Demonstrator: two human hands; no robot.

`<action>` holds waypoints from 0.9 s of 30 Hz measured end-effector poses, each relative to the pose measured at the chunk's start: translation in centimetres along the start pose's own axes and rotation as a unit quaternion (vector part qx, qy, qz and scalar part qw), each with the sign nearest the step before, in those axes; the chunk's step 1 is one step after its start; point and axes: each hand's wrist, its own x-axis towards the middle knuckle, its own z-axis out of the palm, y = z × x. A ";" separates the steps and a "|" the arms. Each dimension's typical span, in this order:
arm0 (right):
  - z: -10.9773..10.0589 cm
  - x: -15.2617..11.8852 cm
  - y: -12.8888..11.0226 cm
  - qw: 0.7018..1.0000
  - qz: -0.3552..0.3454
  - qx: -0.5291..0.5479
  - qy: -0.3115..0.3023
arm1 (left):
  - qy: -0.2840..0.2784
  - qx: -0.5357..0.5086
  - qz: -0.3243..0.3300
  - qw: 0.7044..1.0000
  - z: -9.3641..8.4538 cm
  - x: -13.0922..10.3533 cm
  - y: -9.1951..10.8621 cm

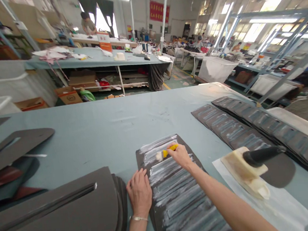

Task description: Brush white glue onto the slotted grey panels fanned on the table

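The red wall banner (159, 11) is showing blurry yellow writing. My right hand (180, 154) is gripping a yellow, white-haired brush (164, 153) at its nine o'clock; my open left hand (140, 190) is touching the long, gray, streaky sheet (179, 197).

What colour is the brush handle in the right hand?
Yellow handle, best seen in the head view.

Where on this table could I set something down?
Widest bare patch: the table beyond the slotted stack and streaked panel, up to the far edge. A narrower strip lies between that panel and the white sheet, crossed by the right forearm. Crowded: near left, and right by the coated panels.
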 end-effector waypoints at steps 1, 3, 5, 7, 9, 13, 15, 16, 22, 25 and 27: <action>-1.3 0.5 1.3 0.999 0.022 -0.009 0.025 | 0.001 0.000 0.000 1.000 0.0 0.0 0.0; -4.4 1.5 3.6 0.996 0.063 -0.032 0.063 | 0.003 0.001 0.001 1.000 -0.1 0.0 0.1; -7.1 2.4 5.0 0.991 0.095 -0.050 0.075 | 0.004 0.001 0.001 1.000 -0.1 0.1 0.1; -8.5 2.8 5.1 0.991 0.102 -0.054 0.065 | 0.004 0.002 0.000 1.000 -0.1 0.1 0.1; -8.5 2.6 4.1 0.994 0.092 -0.040 0.044 | 0.004 0.004 0.000 1.000 -0.1 0.0 0.1; -5.0 0.3 0.6 1.000 0.009 0.021 0.021 | 0.009 0.002 0.001 1.000 0.0 0.0 0.0; -2.6 -1.2 -0.8 0.997 -0.052 0.048 0.000 | 0.011 0.002 0.004 1.000 0.1 0.0 0.0; -1.7 -1.7 -1.2 0.995 -0.071 0.062 -0.019 | 0.012 0.002 0.005 1.000 0.1 0.0 -0.1; -4.8 -0.1 3.2 0.998 0.026 0.053 0.011 | 0.017 -0.002 0.008 1.000 0.5 -0.1 -0.3; -8.1 1.8 5.4 0.994 0.031 -0.049 0.089 | 0.019 0.001 0.004 1.000 0.5 -0.1 -0.3; -8.9 2.3 5.8 0.993 -0.001 -0.075 0.089 | 0.019 0.006 0.003 1.000 0.5 -0.1 -0.3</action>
